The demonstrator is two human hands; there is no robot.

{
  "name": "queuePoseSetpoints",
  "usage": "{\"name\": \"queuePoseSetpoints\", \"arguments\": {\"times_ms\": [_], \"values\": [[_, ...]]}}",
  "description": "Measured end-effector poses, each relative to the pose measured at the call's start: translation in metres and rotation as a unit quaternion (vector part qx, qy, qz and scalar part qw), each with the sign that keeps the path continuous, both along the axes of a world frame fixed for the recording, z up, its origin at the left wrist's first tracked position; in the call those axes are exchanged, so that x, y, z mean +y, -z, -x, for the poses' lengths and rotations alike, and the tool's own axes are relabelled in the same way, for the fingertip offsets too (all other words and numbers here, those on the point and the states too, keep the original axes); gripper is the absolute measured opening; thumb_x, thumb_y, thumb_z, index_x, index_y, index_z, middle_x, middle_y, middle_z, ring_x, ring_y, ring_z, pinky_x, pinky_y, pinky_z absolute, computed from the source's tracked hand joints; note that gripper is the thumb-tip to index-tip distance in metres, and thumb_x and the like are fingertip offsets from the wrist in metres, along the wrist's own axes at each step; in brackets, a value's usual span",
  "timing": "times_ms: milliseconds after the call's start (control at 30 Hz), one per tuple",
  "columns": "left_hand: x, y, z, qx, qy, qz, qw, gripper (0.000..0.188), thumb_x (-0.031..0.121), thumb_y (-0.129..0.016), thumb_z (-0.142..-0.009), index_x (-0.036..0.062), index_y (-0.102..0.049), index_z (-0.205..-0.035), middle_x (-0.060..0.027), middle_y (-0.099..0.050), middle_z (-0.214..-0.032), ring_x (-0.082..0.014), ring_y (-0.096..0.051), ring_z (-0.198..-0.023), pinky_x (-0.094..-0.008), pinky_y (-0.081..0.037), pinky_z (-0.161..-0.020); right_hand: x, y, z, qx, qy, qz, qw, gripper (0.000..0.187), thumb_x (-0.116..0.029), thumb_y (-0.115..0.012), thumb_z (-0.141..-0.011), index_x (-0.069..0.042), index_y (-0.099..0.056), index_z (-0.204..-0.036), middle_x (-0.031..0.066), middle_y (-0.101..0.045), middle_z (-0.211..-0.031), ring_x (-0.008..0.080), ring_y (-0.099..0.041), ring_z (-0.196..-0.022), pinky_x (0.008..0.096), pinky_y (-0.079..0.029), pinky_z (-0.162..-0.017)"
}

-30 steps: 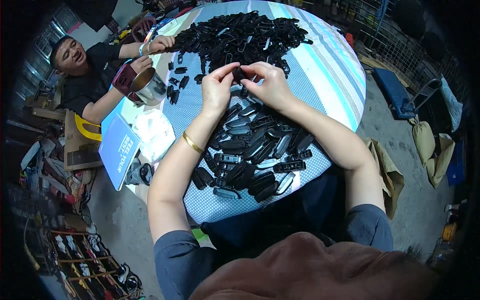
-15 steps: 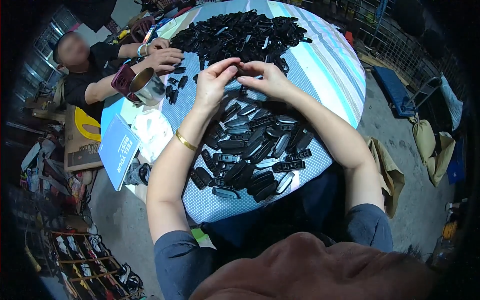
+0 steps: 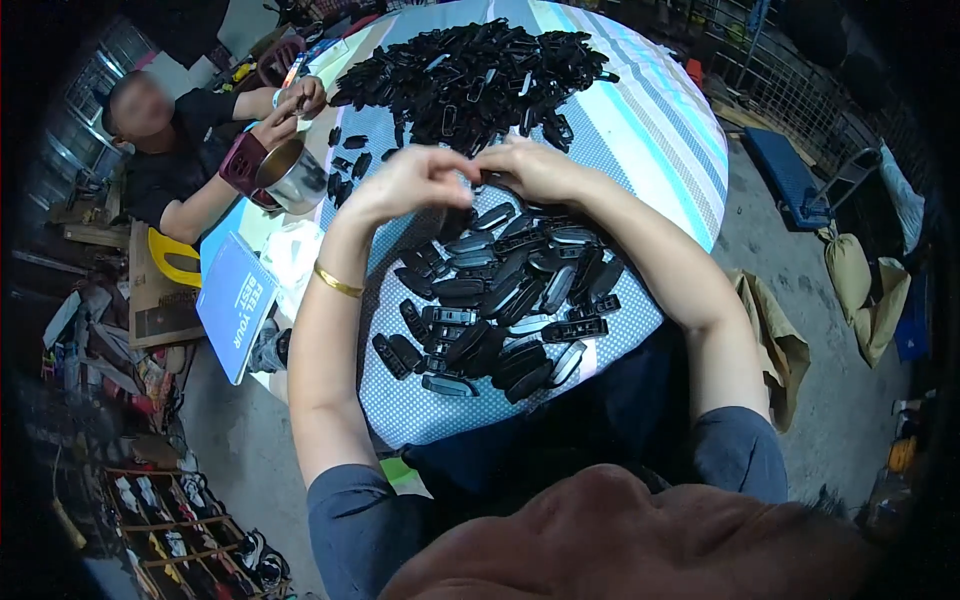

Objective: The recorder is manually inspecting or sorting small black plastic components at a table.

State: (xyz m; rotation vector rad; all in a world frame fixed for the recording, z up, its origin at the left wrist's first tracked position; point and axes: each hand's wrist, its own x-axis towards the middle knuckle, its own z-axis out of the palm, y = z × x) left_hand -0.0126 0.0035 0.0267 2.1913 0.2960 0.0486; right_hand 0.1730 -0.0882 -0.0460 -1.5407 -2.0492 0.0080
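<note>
My left hand [image 3: 418, 186], a gold bangle [image 3: 338, 280] on its wrist, hovers at the far edge of the near pile. Its fingers are bent and apart, slightly blurred, with nothing visible between them. Beside it, my right hand [image 3: 536, 170] is closed, fingers pointing left and downward; whatever it grips is hidden. Below both hands lies a loose pile of oblong black plastic pieces [image 3: 505, 285], some showing glossy faces and others slotted undersides. A larger heap of small black plastic parts [image 3: 470, 85] covers the table's far side.
A round table [image 3: 670, 120] wears a striped, dotted cloth. On the left are a metal mug [image 3: 296, 178], a dark red phone [image 3: 241, 165], a blue notebook [image 3: 237, 308] and a white plastic bag [image 3: 292, 258]. Across from them, a co-worker [image 3: 165, 150] sits handling something small.
My left hand has drawn back left and down, away from the right hand. My right hand has turned its back upward. The co-worker's hands have lifted off the table and come together.
</note>
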Motion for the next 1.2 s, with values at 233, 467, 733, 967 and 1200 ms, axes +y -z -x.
{"name": "queuePoseSetpoints", "arguments": {"times_ms": [233, 467, 733, 967, 1200], "values": [[-0.002, 0.003, -0.01, 0.02, -0.009, 0.022, 1.0, 0.028, 0.026, -0.06, -0.081, 0.0028, -0.063, -0.096, -0.0025, -0.063, -0.074, -0.0072, -0.055, -0.064, -0.0214, -0.046, -0.057, -0.011, -0.011, -0.019, -0.043, 0.061, 0.074, 0.994, 0.025, -0.017, -0.059, -0.064, -0.005, -0.066, -0.084, 0.0152, -0.062, -0.082, 0.0292, -0.059, -0.08, 0.0372, -0.046, -0.074], [0.04, 0.044, -0.076, 0.004, -0.208, -0.4, 0.893, 0.021, 0.02, -0.057, -0.076, 0.006, -0.065, -0.09, -0.0188, -0.061, -0.076, -0.0304, -0.061, -0.078, -0.0394, -0.046, -0.072, -0.012, -0.016, -0.038, -0.04, 0.164, 0.09, 0.982, 0.031, -0.024, -0.06, -0.067, -0.009, -0.064, -0.094, 0.0135, -0.063, -0.087, 0.028, -0.06, -0.084, 0.0373, -0.047, -0.076], [0.04, 0.054, -0.088, 0.045, -0.243, -0.442, 0.862, 0.02, 0.008, -0.049, -0.074, -0.0004, -0.06, -0.088, -0.0238, -0.055, -0.094, -0.0365, -0.056, -0.087, -0.0391, -0.048, -0.077, -0.008, -0.015, -0.035, -0.064, 0.189, 0.087, 0.976, 0.023, -0.023, -0.059, -0.075, -0.004, -0.065, -0.086, 0.0139, -0.062, -0.085, 0.0291, -0.059, -0.082, 0.0384, -0.046, -0.073], [0.061, 0.047, -0.047, -0.152, -0.293, -0.028, 0.944, 0.019, 0.011, -0.056, -0.078, 0.0041, -0.058, -0.095, -0.0074, -0.061, -0.081, -0.0169, -0.06, -0.069, -0.0283, -0.048, -0.059, -0.002, -0.014, -0.025, 0.07, 0.039, -0.155, 0.985, 0.018, -0.015, -0.055, -0.079, -0.006, -0.063, -0.092, 0.0111, -0.061, -0.096, 0.0274, -0.06, -0.082, 0.0358, -0.048, -0.071], [0.009, 0.034, -0.026, -0.185, -0.221, 0.394, 0.873, 0.019, 0.007, -0.048, -0.085, -0.0009, -0.054, -0.101, -0.0089, -0.059, -0.084, -0.0129, -0.059, -0.06, -0.0176, -0.049, -0.049, -0.003, -0.016, 0.006, 0.214, -0.062, -0.167, 0.96, 0.021, -0.008, -0.061, -0.077, -0.005, -0.063, -0.097, 0.0101, -0.062, -0.097, 0.0205, -0.061, -0.085, 0.0269, -0.049, -0.071]]}}
